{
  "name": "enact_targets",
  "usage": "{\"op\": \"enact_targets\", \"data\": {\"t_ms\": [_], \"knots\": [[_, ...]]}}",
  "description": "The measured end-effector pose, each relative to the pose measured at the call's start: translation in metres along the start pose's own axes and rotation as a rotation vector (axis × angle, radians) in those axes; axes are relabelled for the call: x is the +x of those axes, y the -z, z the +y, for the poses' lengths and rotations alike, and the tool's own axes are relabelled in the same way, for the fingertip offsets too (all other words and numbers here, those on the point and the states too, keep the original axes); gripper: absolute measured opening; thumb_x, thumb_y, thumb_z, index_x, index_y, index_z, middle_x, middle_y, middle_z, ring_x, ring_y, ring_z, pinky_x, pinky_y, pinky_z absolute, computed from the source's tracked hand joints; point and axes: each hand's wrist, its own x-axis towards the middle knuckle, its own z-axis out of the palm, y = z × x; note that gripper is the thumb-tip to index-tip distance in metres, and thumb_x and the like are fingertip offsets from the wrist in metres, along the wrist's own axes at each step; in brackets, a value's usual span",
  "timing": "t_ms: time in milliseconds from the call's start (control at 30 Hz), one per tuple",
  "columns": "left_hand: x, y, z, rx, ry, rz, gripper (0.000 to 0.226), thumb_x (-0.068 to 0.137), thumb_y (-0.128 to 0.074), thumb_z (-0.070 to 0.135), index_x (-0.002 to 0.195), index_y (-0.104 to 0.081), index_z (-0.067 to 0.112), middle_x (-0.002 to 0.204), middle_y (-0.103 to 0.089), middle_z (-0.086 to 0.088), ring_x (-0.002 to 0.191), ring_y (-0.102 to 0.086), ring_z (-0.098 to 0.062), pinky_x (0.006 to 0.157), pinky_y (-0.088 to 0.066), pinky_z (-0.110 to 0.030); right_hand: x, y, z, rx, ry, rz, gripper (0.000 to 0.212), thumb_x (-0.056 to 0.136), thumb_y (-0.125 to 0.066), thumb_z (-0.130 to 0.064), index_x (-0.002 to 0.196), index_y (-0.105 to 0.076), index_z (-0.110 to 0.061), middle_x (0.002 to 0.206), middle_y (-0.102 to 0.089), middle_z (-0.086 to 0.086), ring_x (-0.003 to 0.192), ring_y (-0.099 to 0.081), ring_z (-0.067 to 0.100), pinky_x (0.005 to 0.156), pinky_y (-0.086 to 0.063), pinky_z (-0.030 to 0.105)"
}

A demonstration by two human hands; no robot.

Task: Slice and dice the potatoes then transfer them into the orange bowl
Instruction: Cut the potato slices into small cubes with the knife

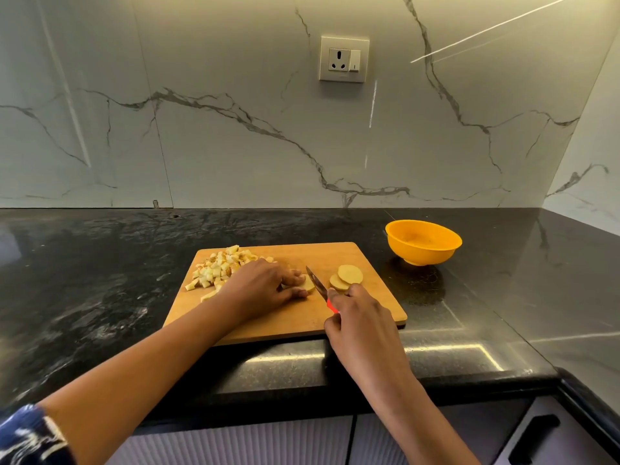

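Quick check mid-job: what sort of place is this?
Most likely a home kitchen: black stone countertop, marble-look backsplash with a wall socket, and a wooden cutting board holding diced potato.

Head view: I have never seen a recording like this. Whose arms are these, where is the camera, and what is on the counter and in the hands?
There is no machine here: a person works with bare hands. The single picture comes from a camera worn on the person's head, looking forward and down.

On the black counter lies a wooden cutting board. At its far left corner is a pile of diced potato. Towards the right lie a few round slices.

The left hand holds a potato piece down on the board. The right hand grips a red-handled knife, its blade right beside that piece.

The orange bowl stands off the board to the right, with nothing visible inside.
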Motion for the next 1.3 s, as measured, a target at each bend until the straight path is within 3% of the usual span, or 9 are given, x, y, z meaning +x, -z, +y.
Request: {"op": "enact_targets", "data": {"t_ms": [133,367,633,700,833,900,1033,1300], "knots": [[0.0,-0.001,0.001,-0.013,0.013,0.021,0.046,0.09,-0.049,0.051,0.128,-0.056,0.027,0.132,-0.057,0.007,0.123,-0.05,-0.014,0.1,-0.039,-0.026,0.002,0.003,-0.003,-0.032,0.009,-0.035,0.042,0.099,-0.044,-0.029,0.142,-0.043,-0.024,0.124,-0.045,-0.003,0.108,-0.054,0.012,0.086,-0.043,0.023],[0.001,-0.001,0.001,-0.037,0.011,0.063,0.045,0.088,-0.053,0.051,0.124,-0.061,0.025,0.125,-0.061,0.007,0.116,-0.055,-0.01,0.098,-0.039,-0.024,0.022,-0.004,-0.019,-0.142,0.025,-0.136,0.025,0.099,-0.046,-0.017,0.122,-0.056,-0.014,0.119,-0.048,0.004,0.097,-0.056,0.017,0.071,-0.037,0.023],[0.0,-0.004,-0.001,-0.086,0.044,0.09,0.044,0.086,-0.055,0.05,0.122,-0.062,0.025,0.121,-0.064,0.006,0.104,-0.06,-0.008,0.088,-0.046,-0.02,-0.011,0.001,-0.013,-0.116,0.057,-0.123,0.039,0.1,-0.044,-0.017,0.139,-0.041,-0.016,0.125,-0.043,0.0,0.096,-0.057,0.015,0.068,-0.035,0.022],[-0.002,-0.004,0.0,-0.092,0.04,0.088,0.045,0.086,-0.055,0.05,0.124,-0.06,0.025,0.125,-0.062,0.005,0.113,-0.056,-0.011,0.094,-0.042,-0.022,-0.01,0.004,-0.012,-0.088,0.053,-0.094,0.037,0.101,-0.041,-0.021,0.138,-0.043,-0.018,0.123,-0.044,-0.001,0.096,-0.056,0.014,0.07,-0.036,0.021],[-0.004,-0.006,-0.004,-0.13,0.095,0.052,0.055,0.082,-0.054,0.057,0.13,-0.053,0.03,0.136,-0.052,0.004,0.14,-0.027,-0.021,0.115,-0.019,-0.036,0.006,0.002,-0.006,-0.058,0.017,-0.086,0.04,0.099,-0.043,-0.029,0.138,-0.046,-0.021,0.12,-0.048,-0.001,0.101,-0.055,0.012,0.078,-0.04,0.021],[-0.005,-0.007,-0.009,-0.13,0.11,0.055,0.057,0.08,-0.05,0.062,0.129,-0.053,0.031,0.132,-0.056,0.003,0.138,-0.031,-0.019,0.118,-0.011,-0.039,0.014,0.001,-0.004,-0.045,-0.011,-0.088,0.041,0.099,-0.045,-0.029,0.139,-0.046,-0.022,0.119,-0.049,-0.001,0.104,-0.054,0.013,0.084,-0.042,0.024],[-0.006,-0.007,-0.013,-0.137,0.055,0.101,0.045,0.085,-0.057,0.051,0.122,-0.06,0.025,0.123,-0.062,0.008,0.118,-0.053,-0.004,0.119,-0.003,-0.035,0.019,0.002,-0.005,-0.021,-0.022,-0.066,0.043,0.098,-0.046,-0.028,0.141,-0.045,-0.022,0.117,-0.051,0.0,0.105,-0.054,0.013,0.085,-0.043,0.025],[-0.004,-0.008,-0.014,-0.14,0.034,0.097,0.046,0.083,-0.057,0.052,0.119,-0.062,0.024,0.123,-0.062,0.009,0.12,-0.05,-0.002,0.119,0.001,-0.032,0.012,0.004,-0.013,-0.045,0.021,-0.073,0.04,0.099,-0.045,-0.028,0.138,-0.047,-0.02,0.12,-0.049,0.001,0.107,-0.053,0.016,0.085,-0.043,0.025]]}}
